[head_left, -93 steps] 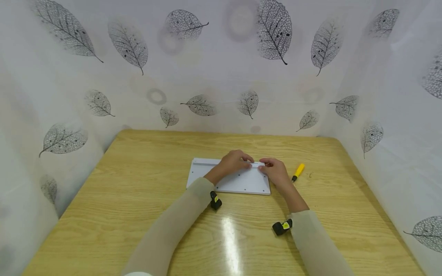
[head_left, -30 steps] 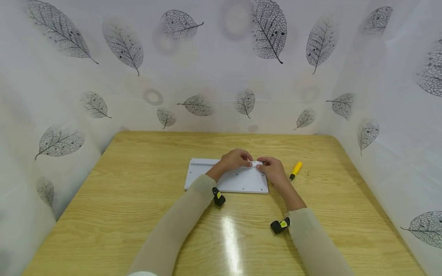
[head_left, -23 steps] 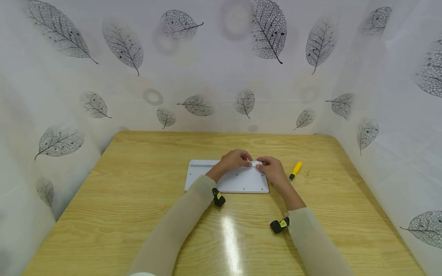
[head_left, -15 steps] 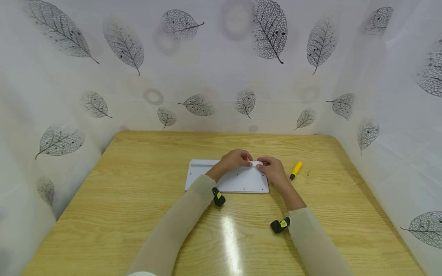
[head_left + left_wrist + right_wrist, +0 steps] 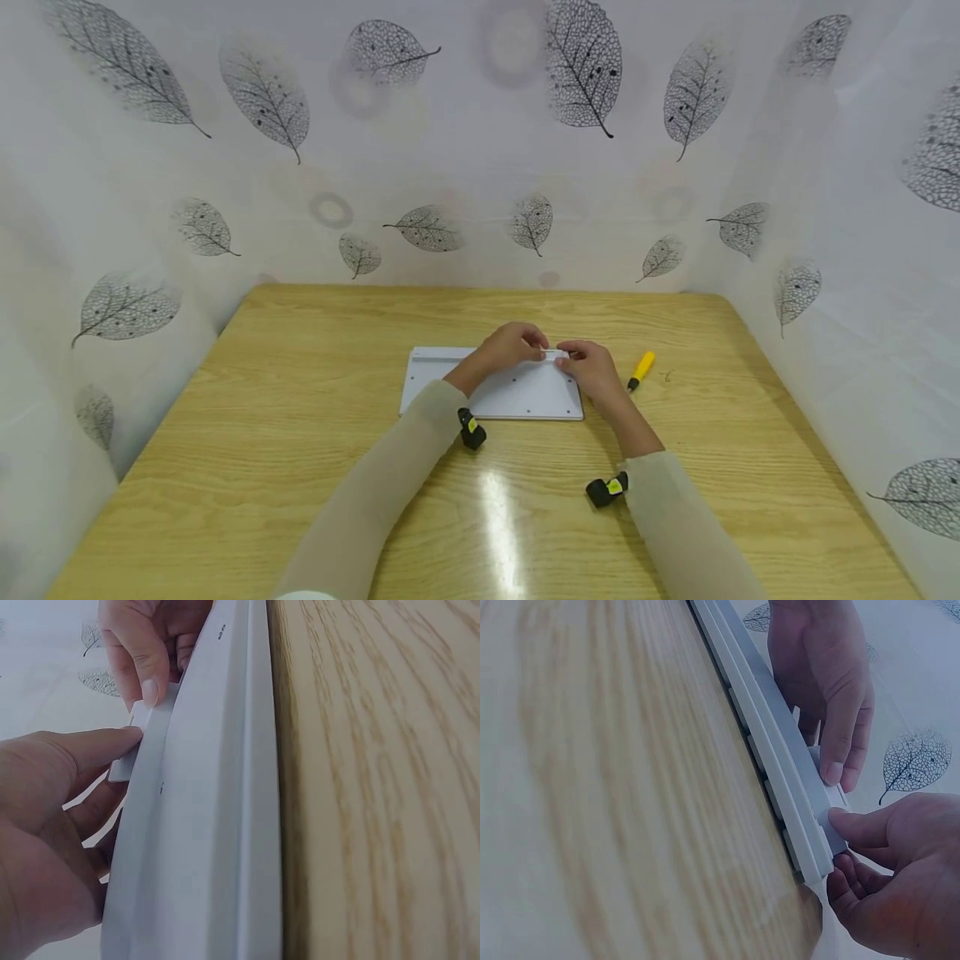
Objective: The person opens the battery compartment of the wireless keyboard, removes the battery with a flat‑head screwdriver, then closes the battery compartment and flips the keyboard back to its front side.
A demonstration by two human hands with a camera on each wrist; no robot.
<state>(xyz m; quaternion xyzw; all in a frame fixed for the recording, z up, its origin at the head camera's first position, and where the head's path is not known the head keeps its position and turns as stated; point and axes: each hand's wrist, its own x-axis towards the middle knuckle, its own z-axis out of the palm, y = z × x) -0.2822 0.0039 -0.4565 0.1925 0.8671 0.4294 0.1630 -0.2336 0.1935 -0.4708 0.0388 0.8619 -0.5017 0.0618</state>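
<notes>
A white keyboard (image 5: 525, 398) lies face down on the table, its back dotted with small screws. Keys show along its underside in the right wrist view. At the raised far edge, near the right corner, a small flat white cover (image 5: 122, 766) sticks out beyond the edge. My left hand (image 5: 508, 346) pinches this cover, thumb on top and fingers curled behind. Close beside it, my right hand (image 5: 595, 369) grips the keyboard's raised corner, with the thumb (image 5: 841, 819) on the back and fingers curled round the edge. How the cover joins the keyboard is hidden by the fingers.
A screwdriver (image 5: 642, 369) with a yellow and black handle lies right of the keyboard. Beyond the wooden table (image 5: 315, 350) hangs a white leaf-print curtain (image 5: 465, 150) at the back and both sides. Black wrist cameras are strapped at both sleeves.
Both hands stay at the same far corner, with only slight finger shifts. The whole head view has drifted a little since the earliest frame. Screwdriver and keyboard lie where they were.
</notes>
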